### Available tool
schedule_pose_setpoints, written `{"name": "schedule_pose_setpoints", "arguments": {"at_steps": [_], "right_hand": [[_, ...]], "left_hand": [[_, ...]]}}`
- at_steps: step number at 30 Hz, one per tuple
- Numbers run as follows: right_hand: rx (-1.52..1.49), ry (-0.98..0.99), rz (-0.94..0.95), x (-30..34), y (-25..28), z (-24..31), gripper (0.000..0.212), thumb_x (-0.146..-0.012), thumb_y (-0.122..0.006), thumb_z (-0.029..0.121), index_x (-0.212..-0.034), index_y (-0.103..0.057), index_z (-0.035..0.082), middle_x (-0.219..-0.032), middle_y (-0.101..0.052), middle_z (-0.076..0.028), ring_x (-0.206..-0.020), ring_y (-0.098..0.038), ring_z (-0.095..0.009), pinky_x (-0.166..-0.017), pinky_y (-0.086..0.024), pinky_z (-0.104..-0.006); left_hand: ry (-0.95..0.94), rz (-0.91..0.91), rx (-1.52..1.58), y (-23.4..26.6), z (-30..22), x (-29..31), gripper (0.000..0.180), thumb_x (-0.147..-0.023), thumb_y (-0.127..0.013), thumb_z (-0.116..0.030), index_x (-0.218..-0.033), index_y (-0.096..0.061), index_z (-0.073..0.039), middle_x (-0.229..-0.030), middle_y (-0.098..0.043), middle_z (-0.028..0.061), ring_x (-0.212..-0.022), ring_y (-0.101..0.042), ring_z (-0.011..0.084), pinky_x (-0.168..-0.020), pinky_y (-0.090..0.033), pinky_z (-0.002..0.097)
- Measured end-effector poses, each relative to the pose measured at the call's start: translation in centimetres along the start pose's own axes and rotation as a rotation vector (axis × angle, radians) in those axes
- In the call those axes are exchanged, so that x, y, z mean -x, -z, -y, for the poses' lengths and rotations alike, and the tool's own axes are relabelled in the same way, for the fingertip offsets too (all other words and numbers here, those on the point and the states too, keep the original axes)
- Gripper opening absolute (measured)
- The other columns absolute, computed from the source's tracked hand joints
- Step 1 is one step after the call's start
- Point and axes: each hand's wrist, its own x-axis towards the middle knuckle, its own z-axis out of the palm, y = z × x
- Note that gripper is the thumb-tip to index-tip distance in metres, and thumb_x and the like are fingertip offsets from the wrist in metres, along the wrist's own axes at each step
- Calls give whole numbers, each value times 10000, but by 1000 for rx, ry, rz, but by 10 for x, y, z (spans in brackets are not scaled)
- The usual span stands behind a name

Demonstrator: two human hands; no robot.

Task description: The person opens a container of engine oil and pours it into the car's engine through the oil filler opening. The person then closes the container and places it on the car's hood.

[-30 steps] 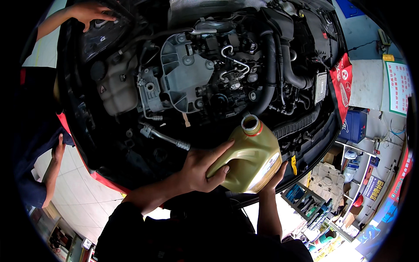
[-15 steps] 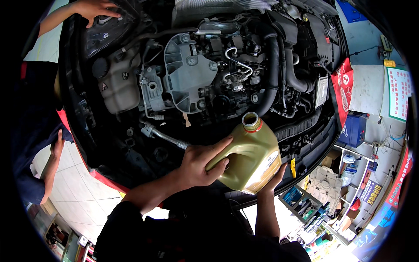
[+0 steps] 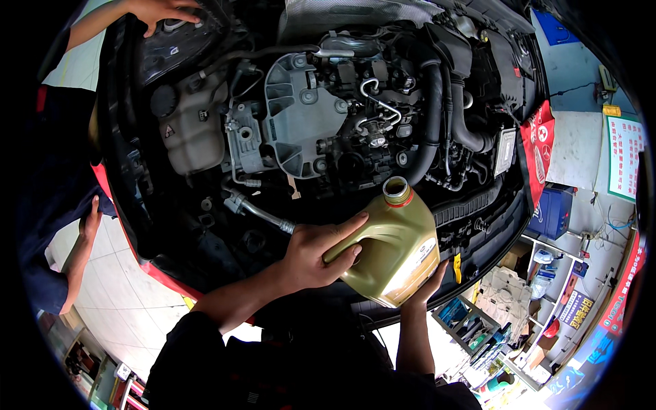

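Note:
An uncapped gold plastic oil jug point(image 3: 393, 232) tilts over the front edge of the engine bay, its red-ringed mouth toward the engine. My left hand point(image 3: 316, 254) is closed round the jug's handle, with the thumb and index finger along its upper side. Under the jug's base, my right hand point(image 3: 429, 283) supports the lower right corner; its fingers are partly hidden behind the jug. Beyond the mouth lies the engine point(image 3: 304, 113) with a grey metal bracket. A dark round opening point(image 3: 351, 164) sits in the engine, slightly left of the mouth and apart from it.
A coolant tank point(image 3: 195, 130) stands left of the engine, and a thick black hose point(image 3: 430, 116) runs on its right. Red fender covers point(image 3: 536, 147) drape the car's sides. At left, a co-worker point(image 3: 65, 171) in dark clothes rests one hand point(image 3: 164, 12) on the car. Shelves point(image 3: 547, 273) stand at right.
The view has shifted slightly, so the engine bay sits a little further right. Both hands keep the same hold on the jug, which has hardly moved.

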Motion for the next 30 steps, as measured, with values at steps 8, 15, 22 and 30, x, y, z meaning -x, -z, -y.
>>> {"name": "schedule_pose_setpoints", "arguments": {"at_steps": [8,15,22,30], "right_hand": [[47,-28,89,-6,22,0,817,-1061,-370,695,-1552,-481,52,-1483,-603,-165,-1297,-631,-332,-1113,-507,-467],[55,-42,65,-2,17,1,844,-1048,-369,716,-1563,-467,54,-1511,-578,-169,-1326,-609,-339,-1120,-499,-480],[9,-11,-6,2,-6,4,745,-1085,-406,618,-1447,-561,-15,-1335,-697,-168,-1164,-716,-295,-1003,-587,-411],[16,-5,12,0,-5,5,739,-1085,-417,611,-1434,-567,-23,-1325,-699,-177,-1162,-717,-296,-1001,-588,-414]], "left_hand": [[13,10,-13,3,5,1,556,-831,-749,21,-1379,-663,64,-695,-683,138,-517,-643,191,-512,-484,312],[14,-4,-21,2,8,4,554,-830,-764,23,-1376,-674,48,-689,-678,130,-511,-631,173,-506,-473,301],[27,-26,0,0,10,5,546,-830,-766,25,-1369,-682,40,-679,-672,123,-505,-621,156,-502,-463,291],[32,-17,-8,4,12,6,545,-827,-769,25,-1365,-684,42,-728,-711,131,-535,-658,158,-525,-491,285]]}}
